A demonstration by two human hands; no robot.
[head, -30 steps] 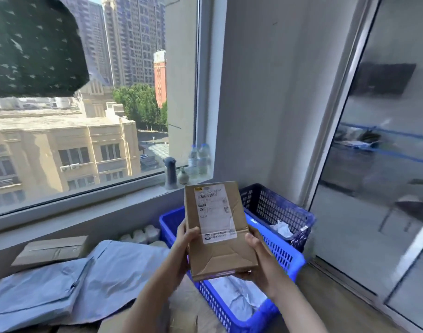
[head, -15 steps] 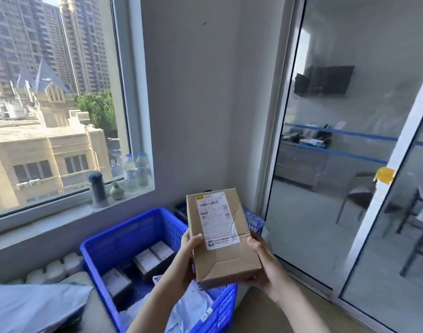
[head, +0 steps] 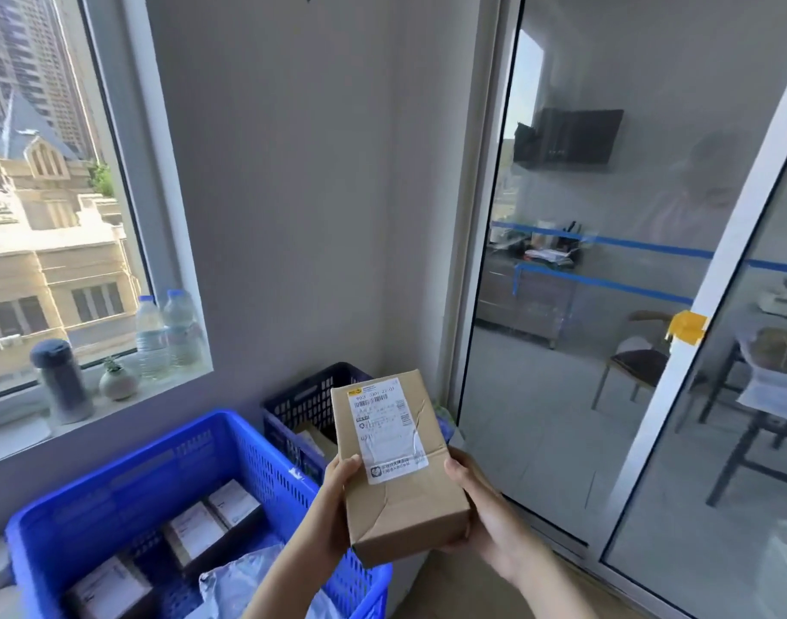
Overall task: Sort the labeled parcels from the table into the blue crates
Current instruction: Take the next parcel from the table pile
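Brown parcel held label-up, in front of dark blue crate, long axis pointing toward it. Left hand grips parcel's left edge; right hand wraps its right edge. Bright blue crate left of dark blue crate, nearer left hand. Likely drop: forward or leftward.

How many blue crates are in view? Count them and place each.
2. A bright blue crate at lower left; a darker blue crate behind it in the corner, partly hidden by the held parcel. Others may lie off-frame.

Left hand and right hand, forearms extended, clasp the parcel between them, thumbs on top.
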